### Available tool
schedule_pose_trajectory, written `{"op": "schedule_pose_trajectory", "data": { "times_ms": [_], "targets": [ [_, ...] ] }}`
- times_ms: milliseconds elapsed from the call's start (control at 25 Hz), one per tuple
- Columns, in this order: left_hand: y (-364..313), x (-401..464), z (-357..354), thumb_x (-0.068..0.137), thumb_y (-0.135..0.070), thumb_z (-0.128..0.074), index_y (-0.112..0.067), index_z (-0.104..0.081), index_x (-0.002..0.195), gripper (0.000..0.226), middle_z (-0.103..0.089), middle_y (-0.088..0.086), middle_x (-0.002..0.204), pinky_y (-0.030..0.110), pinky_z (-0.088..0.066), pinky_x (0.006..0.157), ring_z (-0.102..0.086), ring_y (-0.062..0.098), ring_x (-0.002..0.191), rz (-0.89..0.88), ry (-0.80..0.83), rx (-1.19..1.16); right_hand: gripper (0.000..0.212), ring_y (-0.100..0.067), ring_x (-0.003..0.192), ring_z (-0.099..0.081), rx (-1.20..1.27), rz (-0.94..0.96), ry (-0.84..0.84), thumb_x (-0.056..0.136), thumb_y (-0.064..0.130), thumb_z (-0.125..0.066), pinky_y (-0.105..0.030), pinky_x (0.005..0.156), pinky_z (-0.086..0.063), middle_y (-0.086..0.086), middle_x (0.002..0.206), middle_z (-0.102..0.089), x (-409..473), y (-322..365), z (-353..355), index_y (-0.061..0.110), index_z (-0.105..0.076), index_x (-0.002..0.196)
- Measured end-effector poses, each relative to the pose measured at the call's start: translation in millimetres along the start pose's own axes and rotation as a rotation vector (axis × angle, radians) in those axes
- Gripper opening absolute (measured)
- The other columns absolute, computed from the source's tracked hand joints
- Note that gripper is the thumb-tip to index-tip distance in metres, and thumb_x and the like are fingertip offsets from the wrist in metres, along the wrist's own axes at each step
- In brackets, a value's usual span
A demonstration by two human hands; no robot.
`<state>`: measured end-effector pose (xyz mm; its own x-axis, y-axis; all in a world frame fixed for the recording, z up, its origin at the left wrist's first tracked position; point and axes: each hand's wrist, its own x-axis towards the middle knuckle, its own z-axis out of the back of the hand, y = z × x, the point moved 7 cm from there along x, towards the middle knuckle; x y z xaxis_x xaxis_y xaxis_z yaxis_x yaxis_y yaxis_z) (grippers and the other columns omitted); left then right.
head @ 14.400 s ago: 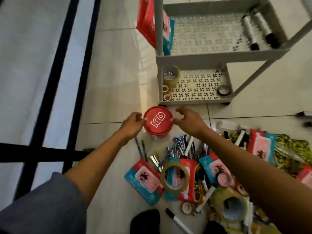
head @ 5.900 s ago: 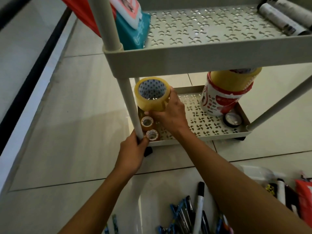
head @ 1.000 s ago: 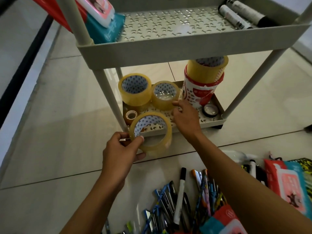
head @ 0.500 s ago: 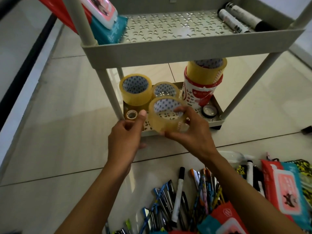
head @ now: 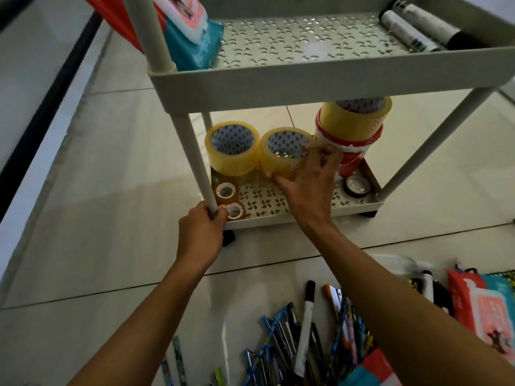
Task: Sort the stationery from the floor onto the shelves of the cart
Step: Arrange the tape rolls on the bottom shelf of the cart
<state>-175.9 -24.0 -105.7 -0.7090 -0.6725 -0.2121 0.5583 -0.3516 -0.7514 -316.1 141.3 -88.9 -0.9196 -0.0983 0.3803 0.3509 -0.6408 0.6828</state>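
The left hand (head: 201, 229) curls round the cart's near-left post (head: 195, 160); the right hand (head: 308, 185), arm outstretched, clasps a tape roll (head: 281, 154) on the bottom shelf (head: 267, 203) (atop another roll, apparently).

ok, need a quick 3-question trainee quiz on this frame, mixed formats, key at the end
1. True or false: the left hand grips the cart's front post.
2. Multiple choice: the tape roll held by the right hand is
A) on the top shelf
B) on the floor among the pens
C) at the bottom shelf, stacked on another roll
3. Fill in: one large tape roll sits on top of the red and white ____.

Key: 1 true; 2 C; 3 tub.
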Motion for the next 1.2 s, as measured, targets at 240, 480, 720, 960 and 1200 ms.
{"op": "schedule_pose_trajectory", "data": {
  "times_ms": [240,480,720,960,1200],
  "targets": [
    [1.1,1.2,-2.2,0.097,-0.029,-0.049,-0.008,-0.061,0.117,0.031,-0.059,0.000,0.092,0.007,-0.033,0.054,-0.050,0.002,0.064,-0.058,0.020,0.015,0.090,-0.031,0.133,-0.037,0.010,-0.065,-0.071,0.075,0.031,-0.079,-0.043,0.100,-0.047,-0.019,0.146,-0.028,-0.1,-4.4,-15.1,0.013,-0.027,0.146],
    [5.0,5.6,-2.9,0.097,-0.030,-0.049,-0.008,-0.061,0.111,0.029,-0.060,0.001,0.086,0.011,-0.035,0.053,-0.053,0.005,0.066,-0.041,0.053,0.040,0.082,-0.031,0.137,-0.034,0.039,-0.086,-0.127,0.076,0.022,-0.077,-0.048,0.103,-0.045,-0.017,0.148,-0.030,-0.9,-4.2,-21.0,0.012,-0.032,0.144],
    [3.9,5.0,-1.5,0.098,-0.030,-0.048,-0.007,-0.061,0.113,0.031,-0.060,0.002,0.087,0.010,-0.033,0.052,-0.052,0.004,0.065,-0.067,0.065,0.070,0.088,-0.030,0.133,-0.035,0.047,-0.148,-0.069,0.075,0.014,-0.076,-0.043,0.104,-0.043,-0.018,0.145,-0.025,0.9,-7.6,-19.8,0.016,-0.024,0.146],
    [3.3,4.2,-0.5,0.098,-0.029,-0.048,-0.007,-0.060,0.117,0.031,-0.059,0.002,0.091,0.019,-0.040,0.062,-0.052,0.007,0.067,-0.052,0.080,0.081,0.094,-0.031,0.139,-0.027,0.065,-0.176,0.018,0.077,0.015,-0.076,-0.043,0.111,-0.035,-0.019,0.151,-0.017,2.7,-8.2,-19.7,0.013,-0.016,0.150],
    [5.0,1.8,4.2,0.095,-0.042,-0.050,-0.013,-0.056,0.127,0.044,-0.064,0.007,0.114,0.034,-0.049,0.082,-0.062,0.025,0.098,-0.055,0.155,0.049,0.069,-0.025,0.123,-0.046,0.204,-0.179,0.128,0.079,0.018,-0.072,-0.041,0.101,-0.046,-0.011,0.138,-0.038,-34.0,1.6,20.6,0.014,-0.037,0.138]
  ]
}}
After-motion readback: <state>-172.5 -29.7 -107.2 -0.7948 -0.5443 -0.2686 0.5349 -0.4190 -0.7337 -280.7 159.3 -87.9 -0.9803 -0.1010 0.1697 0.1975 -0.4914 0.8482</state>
